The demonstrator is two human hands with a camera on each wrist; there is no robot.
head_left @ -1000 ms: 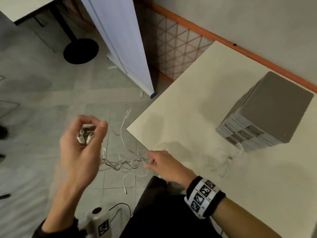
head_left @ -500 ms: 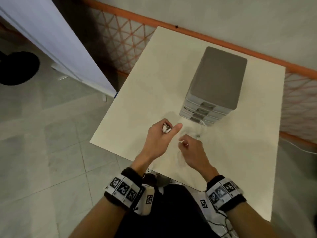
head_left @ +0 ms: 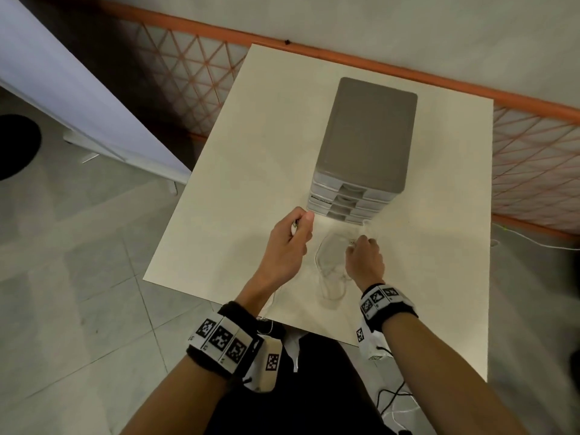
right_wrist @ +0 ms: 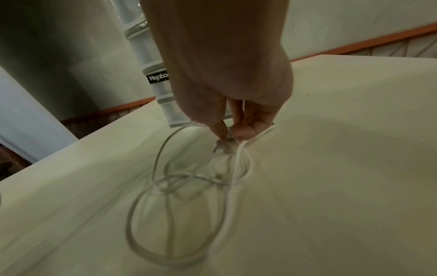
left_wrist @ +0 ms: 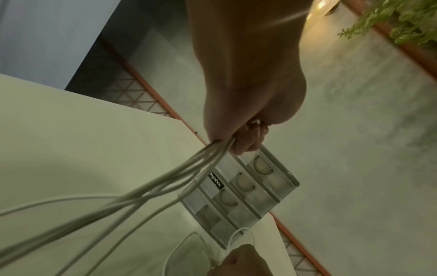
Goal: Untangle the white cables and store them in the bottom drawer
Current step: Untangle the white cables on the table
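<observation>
My left hand (head_left: 295, 233) grips a bunch of white cable ends (left_wrist: 208, 158) in its fist, just left of the grey drawer unit (head_left: 367, 136); the cables trail back off the table's near edge. My right hand (head_left: 361, 249) pinches the plug ends of a loose white cable loop (right_wrist: 170, 186) that lies on the cream table (head_left: 235, 199), right in front of the bottom drawer (head_left: 345, 218). All drawers look shut. The left wrist view shows the drawer fronts (left_wrist: 238, 196) and my right hand (left_wrist: 238, 261) below them.
An orange-framed mesh fence (head_left: 188, 73) runs behind the table below a pale wall. A white panel (head_left: 78, 98) stands at the left on the tiled floor. Another white cable (head_left: 533, 240) lies on the floor at the right.
A second ago my left hand held the cable ends up over the floor, left of the table. Both hands have since come onto the table before the drawers, and a cable loop lies there.
</observation>
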